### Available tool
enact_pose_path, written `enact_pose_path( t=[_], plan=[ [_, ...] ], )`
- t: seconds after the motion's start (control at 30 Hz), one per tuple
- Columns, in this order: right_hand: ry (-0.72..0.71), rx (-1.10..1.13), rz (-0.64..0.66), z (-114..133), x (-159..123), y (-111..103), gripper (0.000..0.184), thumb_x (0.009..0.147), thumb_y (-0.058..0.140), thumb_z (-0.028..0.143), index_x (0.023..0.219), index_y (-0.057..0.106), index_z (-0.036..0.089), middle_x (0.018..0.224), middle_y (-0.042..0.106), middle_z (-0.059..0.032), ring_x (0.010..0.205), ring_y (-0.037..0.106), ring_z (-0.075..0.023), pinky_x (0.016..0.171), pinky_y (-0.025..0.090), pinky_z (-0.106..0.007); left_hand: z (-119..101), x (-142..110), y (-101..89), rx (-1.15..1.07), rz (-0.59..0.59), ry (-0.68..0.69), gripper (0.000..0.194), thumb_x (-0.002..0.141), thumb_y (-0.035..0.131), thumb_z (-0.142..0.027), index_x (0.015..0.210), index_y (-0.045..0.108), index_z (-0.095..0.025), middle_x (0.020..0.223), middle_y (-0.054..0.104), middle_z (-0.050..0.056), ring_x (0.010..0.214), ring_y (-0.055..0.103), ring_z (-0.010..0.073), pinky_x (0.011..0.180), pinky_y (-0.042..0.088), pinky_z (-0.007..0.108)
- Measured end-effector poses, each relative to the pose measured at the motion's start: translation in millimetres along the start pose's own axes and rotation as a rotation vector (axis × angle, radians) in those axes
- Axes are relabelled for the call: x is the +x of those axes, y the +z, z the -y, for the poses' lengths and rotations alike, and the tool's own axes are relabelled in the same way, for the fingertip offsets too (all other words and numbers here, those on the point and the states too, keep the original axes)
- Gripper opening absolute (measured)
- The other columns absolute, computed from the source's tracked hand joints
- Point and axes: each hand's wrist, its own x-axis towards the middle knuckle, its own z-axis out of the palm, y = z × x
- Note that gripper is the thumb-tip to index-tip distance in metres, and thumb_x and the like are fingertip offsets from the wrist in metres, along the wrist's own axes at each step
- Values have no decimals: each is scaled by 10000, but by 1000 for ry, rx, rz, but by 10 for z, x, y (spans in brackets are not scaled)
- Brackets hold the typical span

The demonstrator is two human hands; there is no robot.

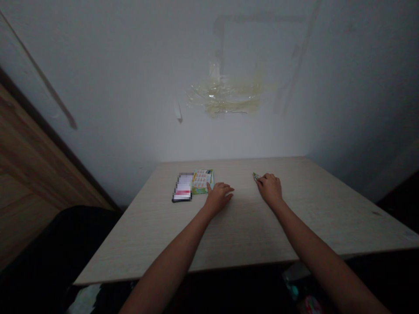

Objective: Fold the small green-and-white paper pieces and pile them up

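My left hand (218, 195) lies flat on the pale wooden table (248, 231), fingers stretched out, its thumb side next to a green and orange printed card (202, 180). A phone (183, 187) with a lit screen lies just left of that card. My right hand (269, 186) rests palm down further right, its fingers curled over a small green piece (255, 176) that pokes out at the fingertips. How much of that piece is under the hand is hidden.
A white wall (131, 87) with yellowed tape remains (225, 93) rises right behind the table. A wooden panel (22, 165) stands at the left. Dark clutter and bags lie under the table's front edge (209, 270).
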Motion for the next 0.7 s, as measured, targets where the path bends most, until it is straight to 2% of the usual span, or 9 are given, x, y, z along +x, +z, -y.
enact_pose_path(
  t=[0.3,0.7],
  plan=[
    [18,-90,-42,-19,1,9,268,933,500,272,854,742,188,893,659,-129,926,510,-250,789,341,-381,8,4,15,13,7,8,249,899,590,-321,1133,673,-318,1261,640,49,1246,496,258,1085,10,746],
    [32,-72,-7,-11,-1,-11,251,934,514,279,876,737,178,928,648,-134,953,496,-267,801,323,-395,19,2,25,8,13,15,234,895,599,-322,1115,680,-326,1250,645,45,1237,503,254,1082,10,748]
  ],
)
